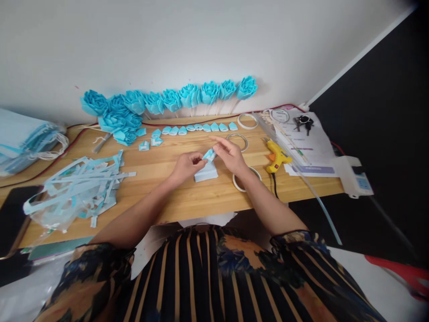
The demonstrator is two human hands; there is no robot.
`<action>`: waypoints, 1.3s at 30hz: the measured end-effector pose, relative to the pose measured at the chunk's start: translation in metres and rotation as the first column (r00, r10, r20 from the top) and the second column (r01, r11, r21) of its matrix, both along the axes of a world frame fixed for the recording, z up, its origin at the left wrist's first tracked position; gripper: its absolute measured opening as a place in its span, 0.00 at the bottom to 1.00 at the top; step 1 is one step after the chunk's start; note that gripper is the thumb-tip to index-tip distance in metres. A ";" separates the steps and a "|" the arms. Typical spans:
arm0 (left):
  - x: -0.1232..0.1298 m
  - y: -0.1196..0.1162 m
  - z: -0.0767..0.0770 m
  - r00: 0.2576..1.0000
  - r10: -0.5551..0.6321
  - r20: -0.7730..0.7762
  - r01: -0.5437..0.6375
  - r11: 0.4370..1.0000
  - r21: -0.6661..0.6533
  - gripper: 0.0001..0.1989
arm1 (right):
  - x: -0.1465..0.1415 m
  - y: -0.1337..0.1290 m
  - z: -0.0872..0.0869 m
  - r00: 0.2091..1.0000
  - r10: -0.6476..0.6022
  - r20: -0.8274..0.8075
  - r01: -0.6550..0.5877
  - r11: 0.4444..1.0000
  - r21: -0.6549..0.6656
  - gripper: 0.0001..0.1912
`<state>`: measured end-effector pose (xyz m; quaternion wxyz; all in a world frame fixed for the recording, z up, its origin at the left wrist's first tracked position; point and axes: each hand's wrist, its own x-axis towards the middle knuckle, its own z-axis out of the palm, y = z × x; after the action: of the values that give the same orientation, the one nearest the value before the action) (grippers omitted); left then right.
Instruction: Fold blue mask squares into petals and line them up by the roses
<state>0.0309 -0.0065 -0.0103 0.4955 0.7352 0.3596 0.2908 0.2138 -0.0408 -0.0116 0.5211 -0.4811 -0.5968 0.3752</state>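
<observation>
My left hand [188, 166] pinches the left side of a small folded light-blue piece [209, 155]. On its other side, my right hand [229, 154] grips the same piece between thumb and fingers. Right below them a flat light-blue stack [206, 173] lies on the wooden table [174, 203]. Behind my hands runs a row of small folded blue pieces [199, 127], with a few more [144, 146] at its left end. Rolls of tape [237, 141] lie near my right hand, one partly hidden under my right forearm.
Blue flowers on sticks [190, 95] lean on the wall. Blue strip scraps [83, 188] and a dark phone [16, 214] lie left. A yellow glue gun [277, 156], papers [317, 147], keys [304, 124] and a white power strip [353, 176] are right.
</observation>
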 end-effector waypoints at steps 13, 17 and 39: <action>-0.001 0.002 -0.001 0.999 0.005 0.032 -0.004 0.999 -0.039 0.13 | 0.001 -0.001 0.004 0.999 -0.044 -0.006 0.044 0.999 -0.023 0.23; -0.003 0.002 0.004 0.998 0.020 0.062 -0.014 0.996 -0.085 0.14 | 0.000 0.001 0.003 0.996 0.048 -0.081 -0.052 0.998 -0.043 0.25; -0.003 0.003 0.005 0.988 0.057 0.146 -0.049 0.997 -0.059 0.17 | -0.002 0.000 -0.005 0.990 0.069 0.121 -0.073 0.997 0.027 0.26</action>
<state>0.0276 -0.0033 -0.0054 0.5331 0.6877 0.3493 0.3476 0.2119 -0.0404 -0.0169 0.4780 -0.4731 -0.6495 0.3547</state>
